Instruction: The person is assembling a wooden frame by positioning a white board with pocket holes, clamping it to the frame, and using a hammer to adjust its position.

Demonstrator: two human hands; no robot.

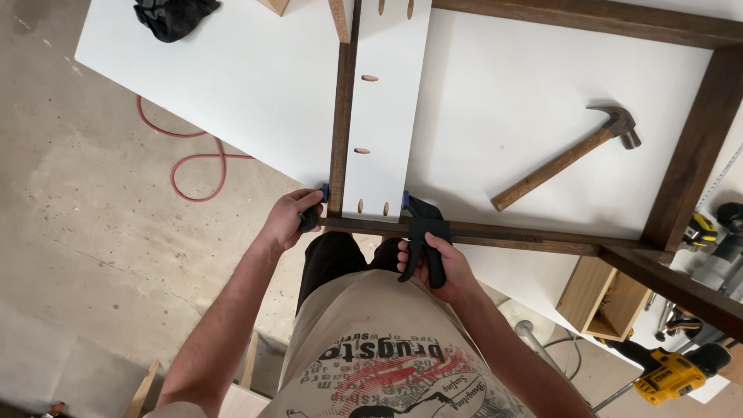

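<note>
Reaching forward over the desk [193, 93] edge, the right hand [435, 263] has its fingers clamped on the black bar clamp [422, 232] handle; the left hand [292, 219] grips the clamp's far end, fingers curled shut; one white panel [383, 124] lies between the blue pads, beside one dark wooden frame [339, 116]; one hammer [569, 157] lies apart; six wooden plugs show, two cut off at the top edge
</note>
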